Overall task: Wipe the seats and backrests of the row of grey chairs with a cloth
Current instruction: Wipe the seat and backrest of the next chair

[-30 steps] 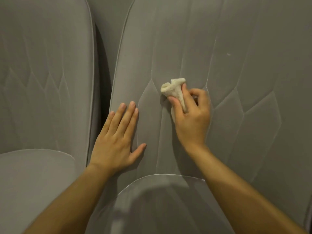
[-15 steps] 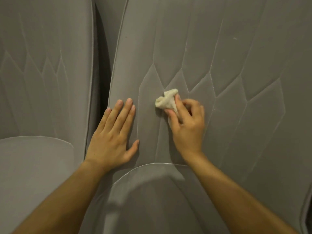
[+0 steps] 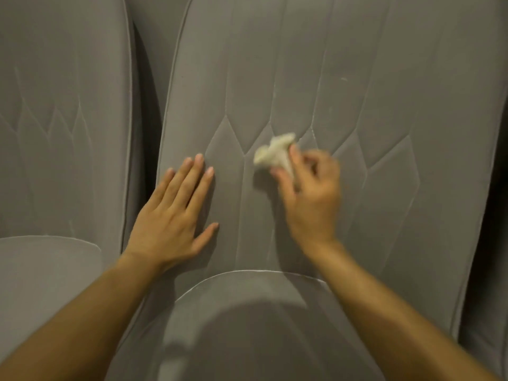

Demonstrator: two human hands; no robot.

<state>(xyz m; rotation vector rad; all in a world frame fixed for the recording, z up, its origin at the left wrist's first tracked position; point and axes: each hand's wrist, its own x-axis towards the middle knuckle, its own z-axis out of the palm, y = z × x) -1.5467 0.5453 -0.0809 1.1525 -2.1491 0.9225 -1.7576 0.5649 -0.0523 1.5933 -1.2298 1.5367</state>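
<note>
Cloth [image 3: 275, 154] pinched in right fingers [image 3: 297, 163], on backrest [image 3: 384, 105]

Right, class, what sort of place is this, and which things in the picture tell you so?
Probably an indoor seating area, kind unclear: the near chair and left chair, grey with stitched backrests, stand side by side; the right hand holds a cloth against the near one.

You face a grey quilted chair [image 3: 384, 105]; left of your grip a second chair [image 3: 63, 133] stands just beside it, a dark gap [image 3: 145, 105] between them. The light is dim.
</note>
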